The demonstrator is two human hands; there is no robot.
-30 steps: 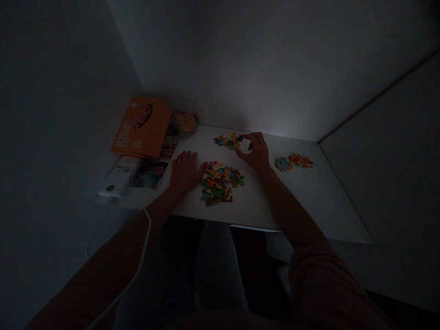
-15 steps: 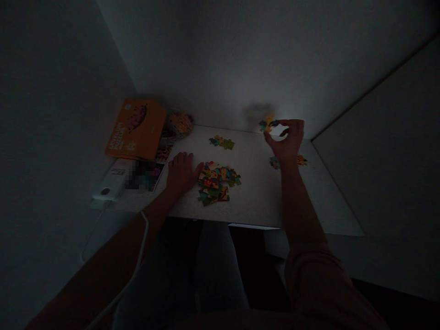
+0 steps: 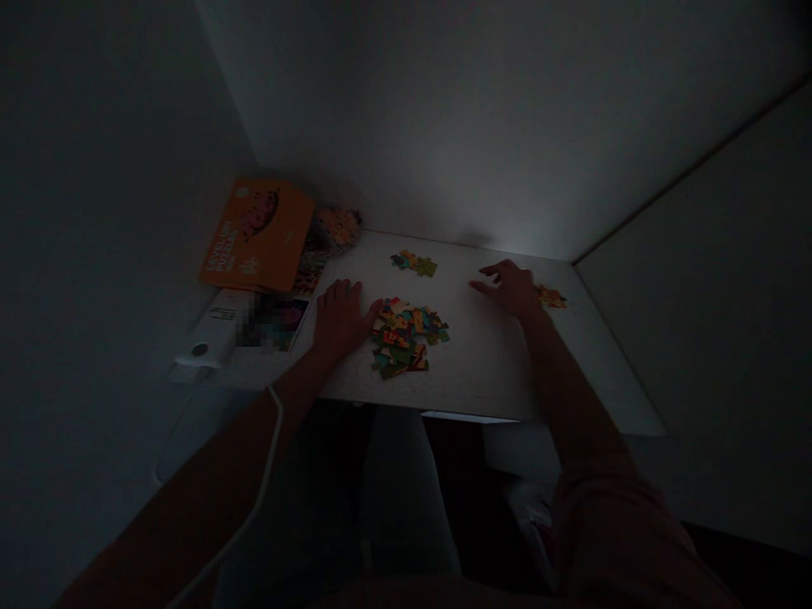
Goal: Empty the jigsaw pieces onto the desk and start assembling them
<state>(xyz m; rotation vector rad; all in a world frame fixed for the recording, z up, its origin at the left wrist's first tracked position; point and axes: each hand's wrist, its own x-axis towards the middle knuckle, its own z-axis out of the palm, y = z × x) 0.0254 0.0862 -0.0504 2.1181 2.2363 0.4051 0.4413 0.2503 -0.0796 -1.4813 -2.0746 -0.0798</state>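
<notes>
My left hand [image 3: 339, 321] lies flat on the speckled white table [image 3: 482, 372], its thumb at the edge of a heaped pile of colourful jigsaw pieces [image 3: 406, 337]. My right hand [image 3: 507, 288] rests palm down with its fingers spread and holds nothing. A small group of jigsaw pieces [image 3: 551, 297] lies just beyond its right side. Another small group of joined-looking pieces [image 3: 414, 263] sits near the back edge, between my hands. The dim light hides the pieces' details.
An orange puzzle box [image 3: 257, 235] leans at the back left beside a clear bag of pieces [image 3: 338, 227]. A printed sheet [image 3: 272, 321], partly blurred, and a white corded device [image 3: 206, 347] lie at the left edge. Walls close in the table's back and sides.
My right hand has come down from the air to the table, and the piece it held no longer shows in it. My left hand has stayed in place.
</notes>
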